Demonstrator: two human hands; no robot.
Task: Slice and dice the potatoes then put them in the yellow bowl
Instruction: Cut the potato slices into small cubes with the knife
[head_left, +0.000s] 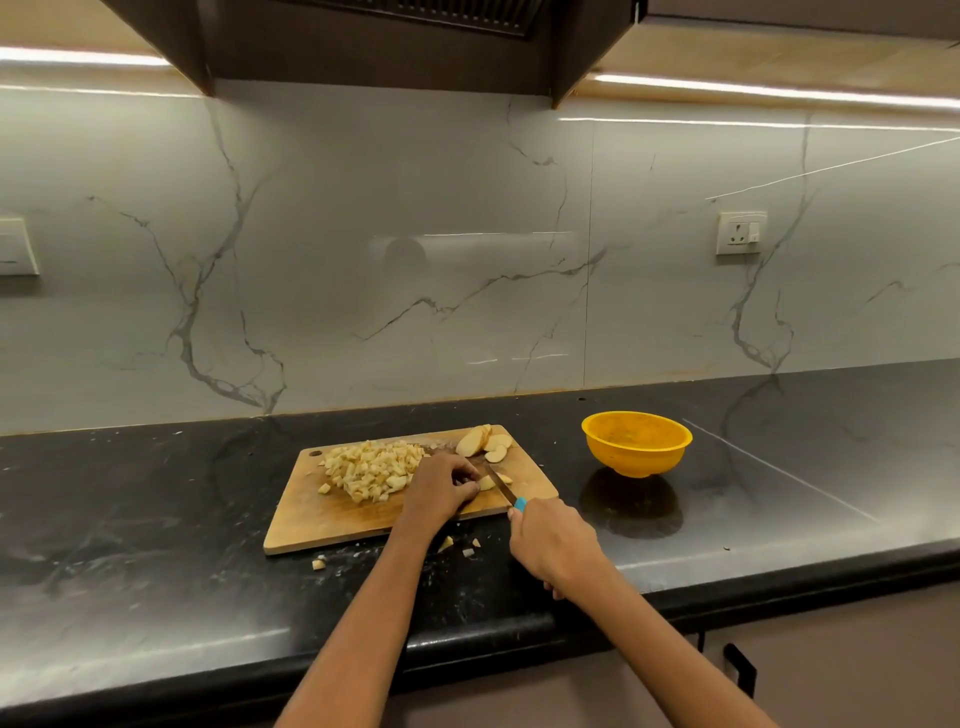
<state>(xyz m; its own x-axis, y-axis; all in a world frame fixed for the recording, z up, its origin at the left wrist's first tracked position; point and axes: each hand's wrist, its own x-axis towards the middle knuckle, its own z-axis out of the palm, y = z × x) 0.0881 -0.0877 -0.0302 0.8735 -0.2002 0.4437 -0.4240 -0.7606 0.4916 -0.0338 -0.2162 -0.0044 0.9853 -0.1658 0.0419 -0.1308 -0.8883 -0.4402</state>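
A wooden cutting board (332, 512) lies on the black counter. A heap of diced potato (371, 465) sits on its left half, and several potato slices (483, 441) lean at its far right corner. My left hand (441, 488) pinches a small potato piece (487, 483) near the board's middle. My right hand (550, 545) grips a knife by its blue handle (520, 503); the blade (497, 483) rests against that piece. The yellow bowl (636, 441) stands to the right of the board and looks empty.
A few stray potato bits (452, 545) lie on the black counter (156, 519) in front of the board. A marble backsplash rises behind, with a wall socket (740, 232) at the right. A cabinet handle (740, 667) shows below the counter edge.
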